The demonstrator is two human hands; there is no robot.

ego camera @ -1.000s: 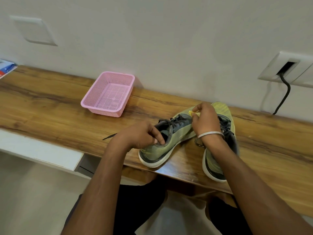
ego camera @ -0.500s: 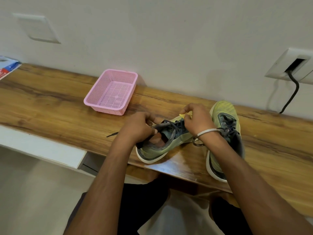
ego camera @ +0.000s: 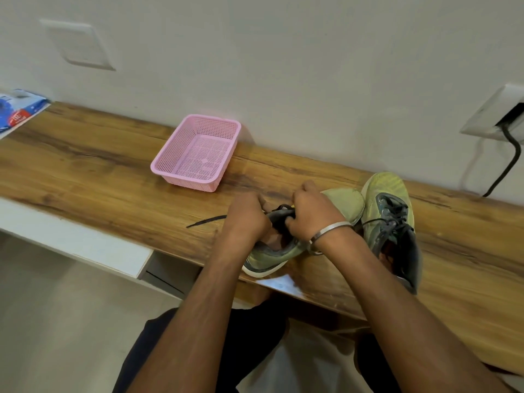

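Two yellow-green running shoes with grey tongues and black laces lie on the wooden shelf [ego camera: 85,171]. The left shoe [ego camera: 340,202] lies at an angle, heel near the front edge. My left hand [ego camera: 246,217] and my right hand [ego camera: 314,214] are both curled over its lace area, gripping the tongue and the black laces. A loose lace end [ego camera: 207,221] trails out to the left on the wood. The right shoe [ego camera: 388,211] stands beside it, toe toward the wall, laces loose. A metal bangle sits on my right wrist.
A pink mesh basket [ego camera: 195,154] stands with nothing in it toward the wall, left of the shoes. A blue printed packet [ego camera: 17,112] lies at the far left. A wall socket with a black cable [ego camera: 507,163] is at the right. My legs are below the shelf edge.
My hands have closed together over the left shoe's laces. My left hand has moved from the heel up to the tongue. The view has shifted leftward.
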